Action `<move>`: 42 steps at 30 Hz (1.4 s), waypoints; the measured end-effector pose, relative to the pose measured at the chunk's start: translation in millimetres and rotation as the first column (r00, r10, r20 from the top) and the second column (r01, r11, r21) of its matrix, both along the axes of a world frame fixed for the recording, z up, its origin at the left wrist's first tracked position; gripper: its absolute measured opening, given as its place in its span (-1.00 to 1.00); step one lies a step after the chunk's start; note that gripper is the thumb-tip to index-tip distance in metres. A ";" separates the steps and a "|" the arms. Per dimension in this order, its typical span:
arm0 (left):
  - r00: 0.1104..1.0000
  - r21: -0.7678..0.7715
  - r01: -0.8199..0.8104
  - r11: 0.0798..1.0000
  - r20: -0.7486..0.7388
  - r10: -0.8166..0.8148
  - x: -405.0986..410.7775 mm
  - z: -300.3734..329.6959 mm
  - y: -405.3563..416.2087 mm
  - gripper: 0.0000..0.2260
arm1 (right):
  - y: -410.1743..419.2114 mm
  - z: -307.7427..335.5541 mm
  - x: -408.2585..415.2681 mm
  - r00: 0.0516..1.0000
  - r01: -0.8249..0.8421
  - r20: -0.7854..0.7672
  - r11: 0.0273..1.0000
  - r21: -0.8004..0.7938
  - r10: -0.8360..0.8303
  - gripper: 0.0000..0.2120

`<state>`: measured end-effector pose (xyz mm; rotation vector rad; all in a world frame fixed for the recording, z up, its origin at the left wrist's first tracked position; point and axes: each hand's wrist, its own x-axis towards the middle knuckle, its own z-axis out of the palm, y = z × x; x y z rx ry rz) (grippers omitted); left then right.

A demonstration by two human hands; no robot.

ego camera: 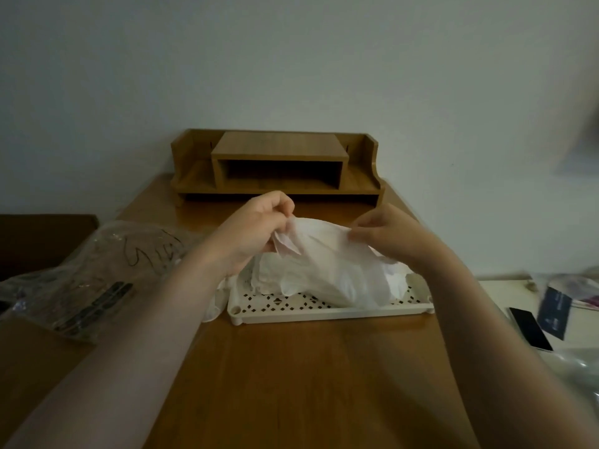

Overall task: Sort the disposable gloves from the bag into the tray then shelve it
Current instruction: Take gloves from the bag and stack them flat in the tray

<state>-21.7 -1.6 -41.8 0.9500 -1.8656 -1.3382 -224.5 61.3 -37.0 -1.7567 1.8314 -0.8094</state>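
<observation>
A thin white disposable glove [319,246] is stretched between my hands above a cream perforated tray [327,312] on the wooden table. My left hand [256,225] pinches the glove's left end, and my right hand [385,233] pinches its right end. Under it, a heap of white gloves [327,280] fills the tray and spills over its left side. The clear plastic bag [94,273], printed with a hand outline, lies flat to the left. A wooden desk shelf [278,166] with an open slot stands at the back against the wall.
A dark phone [531,328] and a dark card in plastic wrapping [554,311] lie on a white surface at the right. A dark brown surface [42,241] sits at the far left. Bare wooden tabletop [308,384] stretches in front of the tray.
</observation>
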 end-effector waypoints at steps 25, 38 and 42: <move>0.820 -0.244 -0.069 0.967 0.539 0.194 -29.2 -21.6 -38.5 -0.60 | -70.4 -34.3 -60.9 0.878 0.110 -0.477 0.986 0.126 -0.037 -0.86; 0.467 -0.461 0.406 0.789 0.847 0.254 -55.8 -54.0 -14.1 -0.69 | -38.1 -60.8 -0.5 0.737 -0.081 -0.647 0.976 0.200 0.194 -0.46; 0.310 -0.377 0.393 0.839 0.913 0.264 -37.5 -65.1 -18.5 -0.41 | -30.0 -68.2 -19.7 0.726 0.080 -0.683 0.978 0.191 0.074 -0.13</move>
